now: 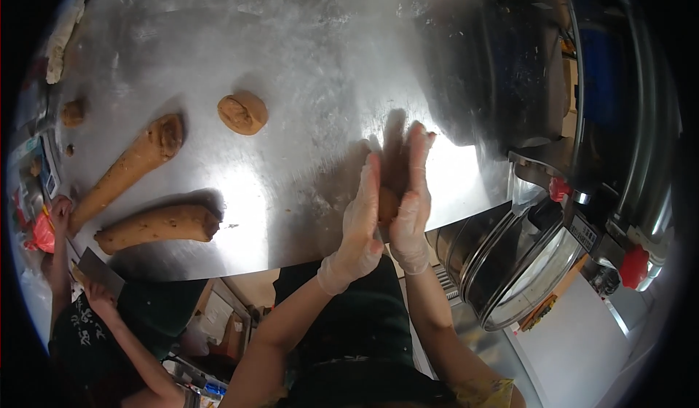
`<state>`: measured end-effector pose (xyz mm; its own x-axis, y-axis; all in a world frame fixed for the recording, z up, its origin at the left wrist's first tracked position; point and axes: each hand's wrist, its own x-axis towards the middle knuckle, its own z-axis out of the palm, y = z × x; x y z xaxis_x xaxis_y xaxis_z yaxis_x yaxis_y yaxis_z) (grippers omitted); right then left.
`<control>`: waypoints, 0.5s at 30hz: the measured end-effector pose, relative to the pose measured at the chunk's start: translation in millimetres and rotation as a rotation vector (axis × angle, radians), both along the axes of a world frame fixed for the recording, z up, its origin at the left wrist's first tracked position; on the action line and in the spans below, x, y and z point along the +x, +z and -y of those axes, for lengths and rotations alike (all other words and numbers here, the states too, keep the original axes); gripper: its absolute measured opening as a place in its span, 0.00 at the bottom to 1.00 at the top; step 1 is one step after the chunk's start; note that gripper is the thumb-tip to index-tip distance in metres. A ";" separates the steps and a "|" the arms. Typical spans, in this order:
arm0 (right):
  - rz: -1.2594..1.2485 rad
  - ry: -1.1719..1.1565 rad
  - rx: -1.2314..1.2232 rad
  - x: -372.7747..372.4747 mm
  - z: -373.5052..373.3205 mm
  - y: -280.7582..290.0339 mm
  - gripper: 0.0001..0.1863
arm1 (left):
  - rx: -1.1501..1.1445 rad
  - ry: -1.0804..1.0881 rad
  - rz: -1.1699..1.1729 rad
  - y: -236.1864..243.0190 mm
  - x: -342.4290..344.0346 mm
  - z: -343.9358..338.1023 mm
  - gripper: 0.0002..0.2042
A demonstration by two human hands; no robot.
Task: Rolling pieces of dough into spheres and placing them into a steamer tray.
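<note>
Both hands wear clear gloves and are held upright with fingers stretched, palms facing each other, near the front edge of the steel table (320, 58). A brown dough piece (387, 205) is held between the palms of my left hand (358, 218) and my right hand (413, 204), partly hidden by them. To their left lie a round dough lump (242, 111), a short dough log (156, 227) and a long tapered dough roll (127, 175). A smaller lump (73, 113) lies farther left.
At left, a co-worker's hands (98, 299) are at the table edge, one with a metal scraper (100, 269). A steel machine with red knobs (633, 266) borders the table on the right; stacked steel rings (502, 262) sit below it. A pale roll (64, 40) lies at the far left.
</note>
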<state>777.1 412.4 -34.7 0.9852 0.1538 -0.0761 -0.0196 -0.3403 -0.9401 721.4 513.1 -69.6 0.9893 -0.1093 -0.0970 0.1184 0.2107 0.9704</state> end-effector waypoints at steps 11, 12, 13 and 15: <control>-0.026 0.017 -0.036 -10.4 -3.5 -6.9 0.52 | 0.126 0.076 0.078 -13.2 3.5 0.7 0.52; -0.038 -0.013 -0.014 -19.1 -6.1 -4.5 0.51 | 0.200 0.144 0.179 -27.6 19.9 -1.1 0.51; -0.056 -0.053 0.003 -25.8 -5.5 -4.9 0.51 | 0.270 0.202 0.275 -23.9 35.8 -2.1 0.51; -0.108 0.041 -0.004 -22.4 -15.5 5.6 0.50 | 0.198 0.062 0.203 -10.5 38.2 -1.3 0.52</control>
<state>754.7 427.9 -29.1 0.9641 0.1931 -0.1821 -0.1066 -0.3467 -0.9319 759.5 514.4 -80.1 0.9949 -0.0462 0.0901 -0.0895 0.0152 0.9959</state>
